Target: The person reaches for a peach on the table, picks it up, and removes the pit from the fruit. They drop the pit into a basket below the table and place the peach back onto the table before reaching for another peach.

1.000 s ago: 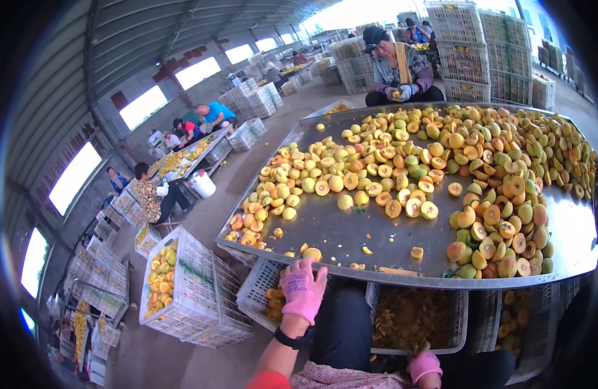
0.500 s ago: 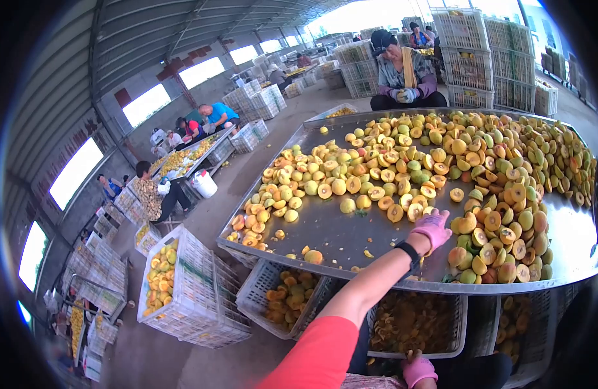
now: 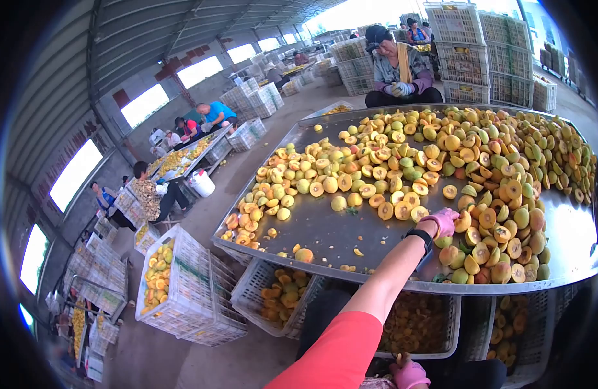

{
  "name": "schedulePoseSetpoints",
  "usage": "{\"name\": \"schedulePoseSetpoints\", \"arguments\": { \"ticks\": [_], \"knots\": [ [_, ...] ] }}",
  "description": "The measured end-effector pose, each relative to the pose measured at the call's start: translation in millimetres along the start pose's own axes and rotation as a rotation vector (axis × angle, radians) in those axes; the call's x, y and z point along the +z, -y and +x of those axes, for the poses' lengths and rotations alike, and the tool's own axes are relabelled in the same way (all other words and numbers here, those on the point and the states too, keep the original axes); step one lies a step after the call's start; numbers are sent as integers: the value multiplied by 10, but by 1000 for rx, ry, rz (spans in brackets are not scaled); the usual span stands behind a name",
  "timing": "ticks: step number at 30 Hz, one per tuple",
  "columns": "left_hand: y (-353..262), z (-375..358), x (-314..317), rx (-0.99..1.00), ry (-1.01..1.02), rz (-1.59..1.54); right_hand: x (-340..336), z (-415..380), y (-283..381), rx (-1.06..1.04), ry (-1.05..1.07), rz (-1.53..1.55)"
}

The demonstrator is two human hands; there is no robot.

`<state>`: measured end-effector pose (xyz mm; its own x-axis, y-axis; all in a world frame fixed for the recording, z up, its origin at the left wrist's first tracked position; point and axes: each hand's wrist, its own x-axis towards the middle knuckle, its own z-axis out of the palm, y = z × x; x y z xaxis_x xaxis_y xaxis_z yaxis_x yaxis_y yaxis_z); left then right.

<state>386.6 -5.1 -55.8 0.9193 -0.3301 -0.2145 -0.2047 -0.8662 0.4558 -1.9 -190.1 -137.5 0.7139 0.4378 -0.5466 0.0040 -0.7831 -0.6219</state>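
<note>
Left grip (image 3: 443, 222) is above the counter (image 3: 325, 228), finger spread and hold unclear; heaped fruit (image 3: 502, 233) lies just to its right, well apart from the right hand (image 3: 409, 375) below, likewise unreadable.

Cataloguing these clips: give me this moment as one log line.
left hand: at cut fruit, grip unclear | right hand: low, by crate, grip unclear | cut fruit: spread on metal table

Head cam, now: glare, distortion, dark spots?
Head view: glare whitens the silver metal table at right, clear of the pink-gloved left hand; head view: bright rectangular wall windows blown out; head view: fisheye curves the grey ribbed roof, corners black; head view: a white plastic crate below the table is in shadow, contents dim.
</note>
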Motion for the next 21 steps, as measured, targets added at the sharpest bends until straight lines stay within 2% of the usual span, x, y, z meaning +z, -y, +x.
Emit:
{"name": "schedulePoseSetpoints", "arguments": {
  "ticks": [4, 8, 10, 14, 16, 17, 18, 19, 21],
  "knots": [
    [-43, -137, 23, 11, -117, 36, -95, -91, 52, 22, 40, 56],
    [-345, -388, -170, 19, -78, 46, -200, -191, 154, 9, 34, 45],
    [-442, -417, -189, -143, -50, 133, -181, -178, 170, -2, -62, 66],
    [-400, -562, -182, -210, -74, 44, -221, -163, 256, -34, -216, 91],
    [-328, -654, -183, -260, -191, 16, -369, -250, 396, -119, -357, 370],
    [-215, -684, -191, -204, -243, -56, -421, -285, 455, -82, -376, 373],
    [-116, -827, -151, -99, -399, -233, -489, -315, 516, -172, -423, 400],
    [-18, -865, -54, -39, -466, -416, -590, -347, 564, -249, -492, 429],
    [10, -1220, -85, 34, -243, -1175, -873, -436, 654, -221, -363, 518]
  ]
}}
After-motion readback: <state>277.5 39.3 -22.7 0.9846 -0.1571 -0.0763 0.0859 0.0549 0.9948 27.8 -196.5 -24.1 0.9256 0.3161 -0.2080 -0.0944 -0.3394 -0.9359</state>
